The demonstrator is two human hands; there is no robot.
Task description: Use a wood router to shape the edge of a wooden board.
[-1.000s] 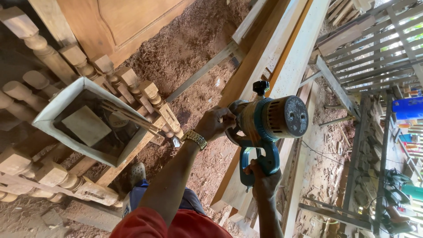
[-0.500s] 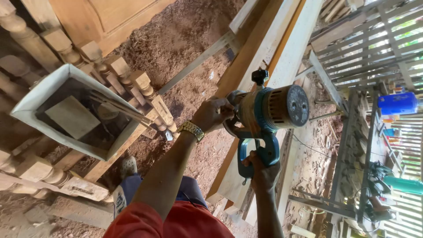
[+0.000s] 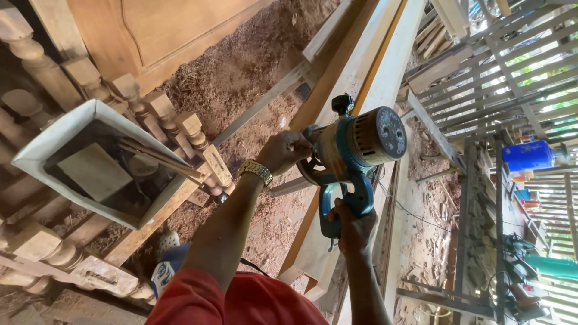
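The right hand (image 3: 352, 227) is wrapped around the blue handle of a power saw (image 3: 355, 150), its fingers curled shut on the grip; their tips are hidden behind the handle. The left hand (image 3: 283, 150) presses against the front of the saw, fingers bent around a knob that cannot be made out clearly beneath them. A gold watch (image 3: 255, 171) sits on the left wrist. The saw rests on a long pale plank (image 3: 385, 78) that runs away beyond the fingers; the blade itself is hidden under the motor housing. Left of the left fingers stands a white box (image 3: 66, 129) among turned wooden posts (image 3: 198, 141). Sawdust (image 3: 253, 60) covers the floor. The near end of the plank is partly covered by the right forearm.
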